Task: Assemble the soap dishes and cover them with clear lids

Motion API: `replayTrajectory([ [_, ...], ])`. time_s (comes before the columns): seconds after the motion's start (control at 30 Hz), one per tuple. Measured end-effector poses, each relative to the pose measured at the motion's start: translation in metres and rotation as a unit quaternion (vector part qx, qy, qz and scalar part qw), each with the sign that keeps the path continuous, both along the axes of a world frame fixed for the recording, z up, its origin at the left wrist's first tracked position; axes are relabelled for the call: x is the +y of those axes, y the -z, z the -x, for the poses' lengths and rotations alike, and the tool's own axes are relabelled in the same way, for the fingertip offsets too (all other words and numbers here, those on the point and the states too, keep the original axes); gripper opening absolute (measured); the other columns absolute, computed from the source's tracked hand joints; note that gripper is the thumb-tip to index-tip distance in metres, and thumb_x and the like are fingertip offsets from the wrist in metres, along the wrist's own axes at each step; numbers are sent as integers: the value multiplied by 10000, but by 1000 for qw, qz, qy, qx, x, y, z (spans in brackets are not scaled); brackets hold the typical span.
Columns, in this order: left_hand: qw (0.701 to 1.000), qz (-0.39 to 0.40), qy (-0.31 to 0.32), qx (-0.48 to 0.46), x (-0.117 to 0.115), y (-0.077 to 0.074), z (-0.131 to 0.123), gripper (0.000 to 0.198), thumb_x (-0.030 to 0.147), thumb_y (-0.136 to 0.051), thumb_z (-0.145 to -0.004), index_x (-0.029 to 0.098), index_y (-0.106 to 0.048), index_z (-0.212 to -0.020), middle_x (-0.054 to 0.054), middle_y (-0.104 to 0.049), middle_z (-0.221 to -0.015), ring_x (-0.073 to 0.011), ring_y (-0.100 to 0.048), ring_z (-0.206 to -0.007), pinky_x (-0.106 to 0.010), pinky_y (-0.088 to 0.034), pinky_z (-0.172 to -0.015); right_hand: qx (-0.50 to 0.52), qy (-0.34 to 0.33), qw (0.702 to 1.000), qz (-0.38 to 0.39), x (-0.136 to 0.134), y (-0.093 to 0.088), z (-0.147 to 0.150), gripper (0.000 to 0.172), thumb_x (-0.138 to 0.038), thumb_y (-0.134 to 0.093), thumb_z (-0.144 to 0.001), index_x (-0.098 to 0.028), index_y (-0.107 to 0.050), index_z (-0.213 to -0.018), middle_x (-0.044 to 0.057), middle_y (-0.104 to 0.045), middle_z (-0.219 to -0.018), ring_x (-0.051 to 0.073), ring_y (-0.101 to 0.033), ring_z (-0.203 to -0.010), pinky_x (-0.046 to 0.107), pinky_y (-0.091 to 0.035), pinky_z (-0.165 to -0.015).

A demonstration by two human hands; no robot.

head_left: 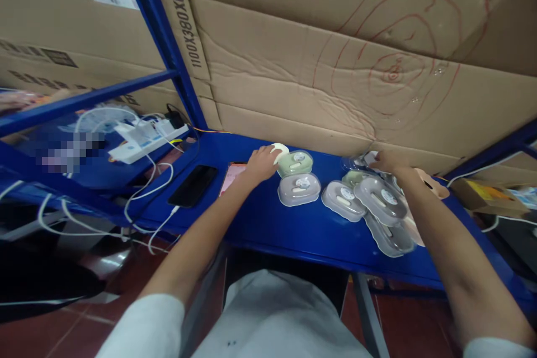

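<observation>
My left hand (260, 163) is at the middle of the blue table, its fingers closed on a cream-coloured curved piece (280, 151). Beside it lies a pale green oval plastic case (295, 164) with a round label, and a grey case (298, 189) sits just in front. Farther right, my right hand (388, 161) reaches to the back of the table, fingers bent around a clear plastic piece (356, 163) with something whitish on it; this area is blurred. Several more grey and green cases, including a grey case (381, 199), lie overlapped beside my right forearm.
A black phone (193, 185) with a white cable and a pink-faced flat object (231, 178) lie left on the blue table (268, 235). Behind stands a cardboard panel (268, 61). A power strip (146, 142) is at the left, an open carton (489, 198) at the right.
</observation>
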State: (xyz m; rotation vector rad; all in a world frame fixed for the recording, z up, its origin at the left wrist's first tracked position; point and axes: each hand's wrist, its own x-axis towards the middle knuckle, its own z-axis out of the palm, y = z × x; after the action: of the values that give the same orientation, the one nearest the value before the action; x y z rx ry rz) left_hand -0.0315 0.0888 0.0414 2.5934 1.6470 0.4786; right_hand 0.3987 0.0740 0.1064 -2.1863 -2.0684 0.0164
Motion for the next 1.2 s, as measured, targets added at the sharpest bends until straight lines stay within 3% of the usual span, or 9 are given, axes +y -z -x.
replayTrajectory([
  [0.07,999,39,10,35,25,1,2,475,297,-809,-905,241,-669,-1354,-144,-630,-1470,-360,-596,-1341,-514,-502,-1109,-11,45,999,-16,-4,-9,-1,531,-724,-605,-939,-217,-682,-800,114,-717,-820,208,-615,-766,441,-504,-766],
  [0.17,995,70,16,68,45,9,0,448,392,-768,-960,205,-650,-1349,-127,-650,-1396,-304,-658,-1231,-502,-568,-1029,-30,67,996,-59,-20,-27,5,477,-652,-564,-1001,-202,-723,-1009,119,-738,-916,208,-597,-762,429,-471,-764],
  [0.33,995,70,2,74,50,12,-1,351,344,-690,-1021,171,-653,-1324,-121,-666,-1348,-274,-682,-1181,-495,-586,-1002,-74,-22,972,-221,-99,-42,65,451,-550,-572,-1048,-193,-680,-1301,165,-774,-1109,275,-679,-875,422,-475,-787],
  [0.47,999,29,-9,35,21,-3,13,278,211,-643,-1008,181,-699,-1279,-151,-686,-1397,-333,-637,-1324,-520,-486,-1113,-112,-204,928,-292,-195,-9,153,283,-297,-605,-1058,-147,-669,-1289,134,-775,-1153,284,-702,-1035,431,-466,-927],
  [0.6,999,-30,4,-19,-55,-8,34,339,318,-521,-1083,231,-632,-1392,-112,-588,-1554,-292,-579,-1404,-464,-460,-1141,-88,-260,934,-227,-251,60,214,273,-164,-581,-1047,-135,-673,-1303,120,-779,-1172,266,-687,-1021,456,-425,-989],
  [0.73,990,-78,74,-87,-148,12,46,281,269,-513,-1081,244,-668,-1314,-117,-617,-1525,-302,-585,-1397,-503,-459,-1122,-65,-232,950,-201,-245,103,223,298,-268,-614,-1052,-116,-682,-1299,131,-783,-1110,275,-688,-948,462,-442,-957],
  [0.87,994,-21,93,-57,-206,44,46,350,136,-487,-1045,259,-671,-1316,-111,-623,-1529,-312,-626,-1342,-536,-494,-1060,-28,-260,952,-159,-227,105,192,510,-372,-597,-1069,-120,-538,-1508,149,-696,-1396,303,-642,-1260,505,-393,-1138],
  [1.03,991,12,121,-59,-220,66,37,389,86,-510,-1022,283,-666,-1319,-99,-565,-1591,-345,-575,-1413,-653,-447,-1142,-10,-231,959,-162,-228,108,154,384,-234,-550,-1084,-214,-590,-1466,85,-717,-1388,280,-640,-1308,478,-440,-1089],
  [1.2,972,35,126,-197,-211,75,26,495,185,-660,-1009,283,-535,-1478,-138,-362,-1703,-320,-492,-1502,-523,-513,-1175,78,-224,950,-202,-234,110,166,375,-246,-576,-1075,-238,-607,-1449,89,-736,-1349,266,-666,-1266,444,-497,-1013],
])
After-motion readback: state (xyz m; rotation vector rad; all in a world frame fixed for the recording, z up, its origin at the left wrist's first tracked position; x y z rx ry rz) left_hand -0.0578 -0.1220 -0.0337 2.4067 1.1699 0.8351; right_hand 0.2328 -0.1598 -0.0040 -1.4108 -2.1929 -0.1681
